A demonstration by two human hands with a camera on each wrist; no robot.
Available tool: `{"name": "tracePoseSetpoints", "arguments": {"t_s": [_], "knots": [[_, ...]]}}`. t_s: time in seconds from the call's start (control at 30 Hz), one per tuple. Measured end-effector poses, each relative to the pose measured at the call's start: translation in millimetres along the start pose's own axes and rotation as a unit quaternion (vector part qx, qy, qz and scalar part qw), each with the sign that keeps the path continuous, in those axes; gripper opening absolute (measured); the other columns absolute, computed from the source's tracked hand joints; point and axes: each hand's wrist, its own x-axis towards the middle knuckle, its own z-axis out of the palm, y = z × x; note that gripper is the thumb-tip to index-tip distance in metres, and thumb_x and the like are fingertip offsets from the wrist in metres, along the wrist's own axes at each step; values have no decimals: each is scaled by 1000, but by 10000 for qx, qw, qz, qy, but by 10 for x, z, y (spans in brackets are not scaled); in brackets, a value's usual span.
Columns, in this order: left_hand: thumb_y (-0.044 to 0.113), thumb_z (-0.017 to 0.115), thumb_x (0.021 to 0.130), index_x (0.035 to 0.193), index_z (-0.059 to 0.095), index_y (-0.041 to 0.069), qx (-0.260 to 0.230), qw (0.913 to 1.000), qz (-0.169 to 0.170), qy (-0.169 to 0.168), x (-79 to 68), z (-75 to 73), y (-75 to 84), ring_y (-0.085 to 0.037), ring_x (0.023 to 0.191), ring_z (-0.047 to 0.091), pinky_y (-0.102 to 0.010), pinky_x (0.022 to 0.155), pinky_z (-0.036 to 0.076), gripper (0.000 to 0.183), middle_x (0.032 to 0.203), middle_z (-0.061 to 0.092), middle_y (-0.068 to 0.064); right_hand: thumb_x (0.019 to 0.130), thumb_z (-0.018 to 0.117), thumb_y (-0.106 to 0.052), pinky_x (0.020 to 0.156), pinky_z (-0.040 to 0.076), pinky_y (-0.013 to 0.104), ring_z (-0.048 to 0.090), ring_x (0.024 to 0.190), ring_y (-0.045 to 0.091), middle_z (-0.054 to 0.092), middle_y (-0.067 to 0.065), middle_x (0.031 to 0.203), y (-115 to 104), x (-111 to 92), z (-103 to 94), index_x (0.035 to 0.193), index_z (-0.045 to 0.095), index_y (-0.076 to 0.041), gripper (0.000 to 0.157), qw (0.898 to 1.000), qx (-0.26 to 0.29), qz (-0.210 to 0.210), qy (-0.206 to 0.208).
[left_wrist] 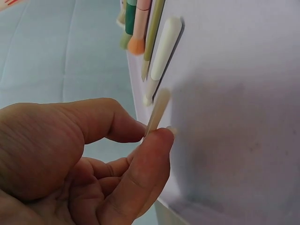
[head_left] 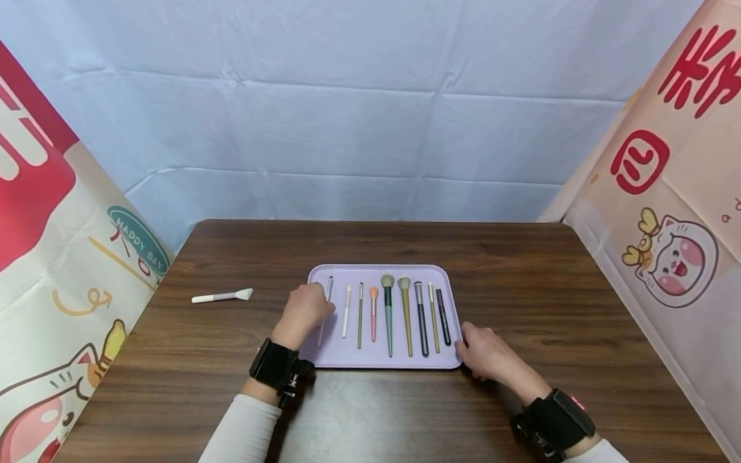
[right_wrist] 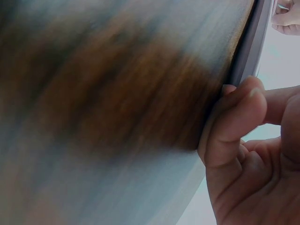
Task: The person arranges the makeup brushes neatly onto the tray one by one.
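My left hand (head_left: 307, 305) pinches a slender pale makeup brush (left_wrist: 159, 108) between thumb and fingers, over the left end of a lilac tray (head_left: 376, 361). In the head view its dark tip points to the far side, and the hand hides part of its handle. At the tray's near right corner, my right hand (head_left: 489, 354) grips the rim with bent fingers (right_wrist: 236, 117). Nearest the held brush lies a white brush (head_left: 347, 312). Then come a thin olive brush (head_left: 360, 315), a pink brush (head_left: 373, 315) with an orange head, and a green brush (head_left: 388, 315).
Farther right in the tray lie several more brushes, among them an olive one (head_left: 408, 315) and a black one (head_left: 443, 316). A white brush with a wide flat head (head_left: 222, 296) lies on the brown wooden table (head_left: 249, 257), left of the tray. Cloth hangings (head_left: 347, 128) surround the table.
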Motion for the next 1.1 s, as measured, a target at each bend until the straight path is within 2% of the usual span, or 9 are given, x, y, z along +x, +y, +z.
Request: {"name": "tracePoseSetpoints", "arguments": {"t_s": [0.4, 0.67, 0.87, 1.1], "knots": [[17, 68, 89, 59, 50, 10, 67, 9999, -66, -103, 30, 37, 74, -24, 64, 56, -37, 60, 48, 36, 66, 58, -8, 102, 53, -14, 47, 47, 32, 56, 51, 19, 55, 8, 68, -11, 4, -13, 99, 55, -5, 10, 10000, 2, 17, -34], [16, 69, 90, 62, 58, 7, 113, 9998, -31, -129, 15, 37, 105, -24, 63, 56, -36, 59, 47, 31, 66, 59, -7, 102, 53, -13, 45, 46, 31, 55, 50, 19, 55, 7, 67, 0, 0, -2, 98, 55, -4, 9, 9999, 12, -110, 52], [14, 68, 89, 62, 57, 7, 71, 9998, -43, -189, 5, 43, 115, -23, 61, 56, -34, 55, 46, 30, 64, 58, -7, 102, 53, -12, 43, 46, 31, 55, 48, 18, 55, 7, 64, 7, -9, 3, 98, 55, -4, 9, 9997, 14, -226, 93], [12, 66, 88, 63, 57, 6, 200, 9997, 23, -142, 8, 49, 121, -25, 64, 56, -38, 61, 49, 27, 67, 58, -8, 101, 53, -12, 44, 46, 31, 55, 49, 19, 55, 7, 64, 9, -14, 3, 100, 55, -3, 9, 9999, 44, -124, 44]]}}
